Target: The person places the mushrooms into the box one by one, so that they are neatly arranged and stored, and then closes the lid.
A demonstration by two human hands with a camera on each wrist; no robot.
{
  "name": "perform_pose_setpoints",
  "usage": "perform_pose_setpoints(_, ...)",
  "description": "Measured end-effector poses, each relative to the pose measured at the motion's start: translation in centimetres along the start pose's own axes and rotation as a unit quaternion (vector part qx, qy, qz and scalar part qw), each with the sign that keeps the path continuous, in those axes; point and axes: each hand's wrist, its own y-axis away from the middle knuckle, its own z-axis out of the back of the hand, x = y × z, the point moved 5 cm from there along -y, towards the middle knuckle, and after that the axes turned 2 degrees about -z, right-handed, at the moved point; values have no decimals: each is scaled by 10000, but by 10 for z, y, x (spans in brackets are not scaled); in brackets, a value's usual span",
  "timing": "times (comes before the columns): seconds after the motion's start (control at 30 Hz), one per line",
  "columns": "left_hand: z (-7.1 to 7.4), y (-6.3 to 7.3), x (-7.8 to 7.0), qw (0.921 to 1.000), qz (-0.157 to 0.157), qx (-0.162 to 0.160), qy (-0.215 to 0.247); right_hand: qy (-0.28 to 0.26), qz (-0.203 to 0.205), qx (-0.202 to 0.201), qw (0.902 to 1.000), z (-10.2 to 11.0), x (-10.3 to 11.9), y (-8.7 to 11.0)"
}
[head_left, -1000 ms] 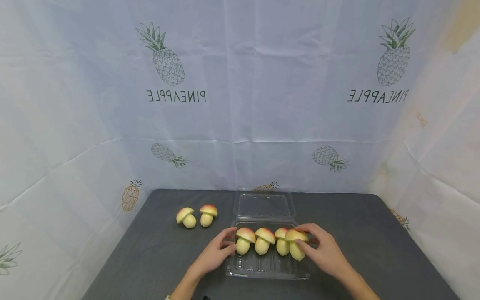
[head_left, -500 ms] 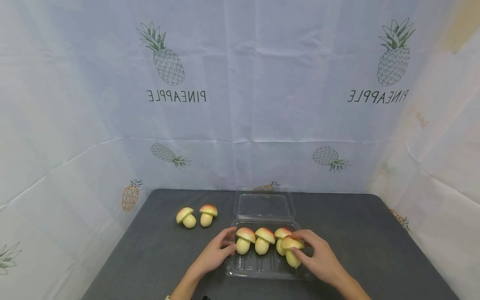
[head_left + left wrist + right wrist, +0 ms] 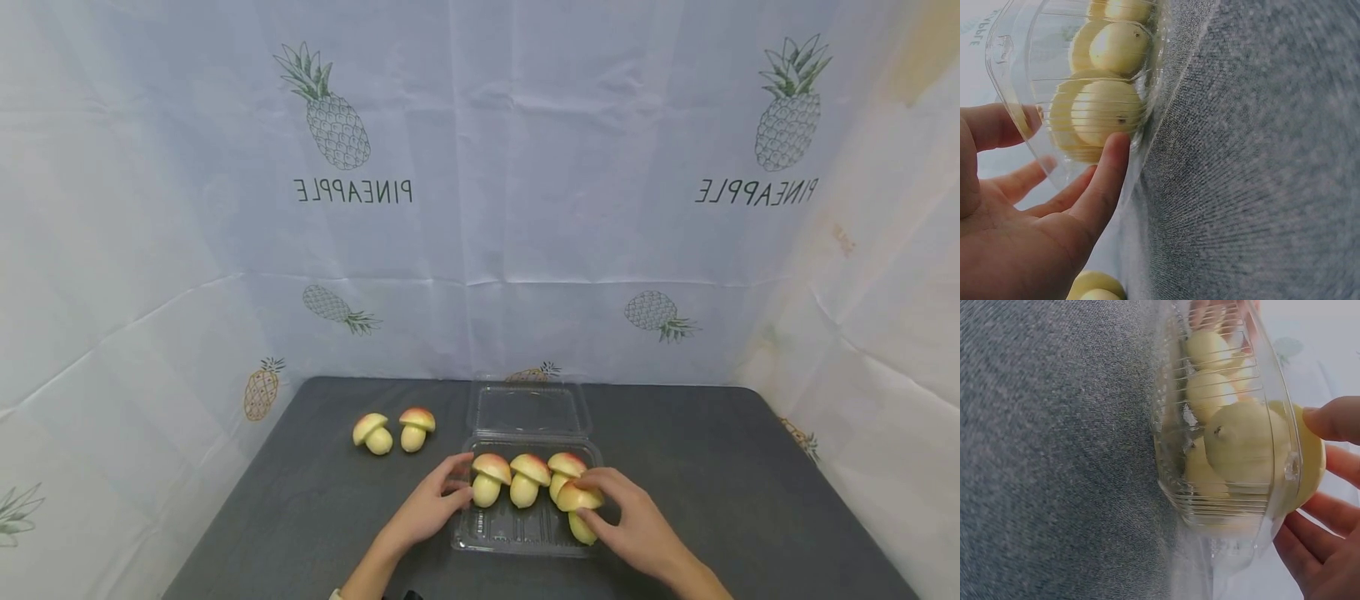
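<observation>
A clear hinged plastic box stands on the dark table with its lid laid back. Three yellow mushrooms with red-tinged caps, such as the leftmost mushroom, lie in a row along its far side. My left hand grips the box's left edge; in the left wrist view its fingers meet the clear wall. At the right end, my right hand holds a fourth mushroom by its cap, stem toward me. This mushroom overlaps the third mushroom in the head view.
Two more mushrooms lie left of the box toward the back: a tilted mushroom and an upright-looking mushroom. White cloth printed with pineapples hangs behind and at both sides of the table.
My right hand has moved the held mushroom left and toward me, from beside the third mushroom to in front of it. The left hand and box have stayed put.
</observation>
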Motion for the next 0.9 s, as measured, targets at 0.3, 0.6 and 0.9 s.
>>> perform_pose_setpoints(0.3,0,-1,2,10000,1,54,32,141,-325,316,9989,-5,-2,2)
perform_pose_setpoints(0.6,-1,-1,3,10000,5,59,10,132,-276,477,9984,-3,0,4)
perform_pose_setpoints(0.9,0,-1,2,10000,29,70,-2,92,-419,525,9977,-3,-1,3)
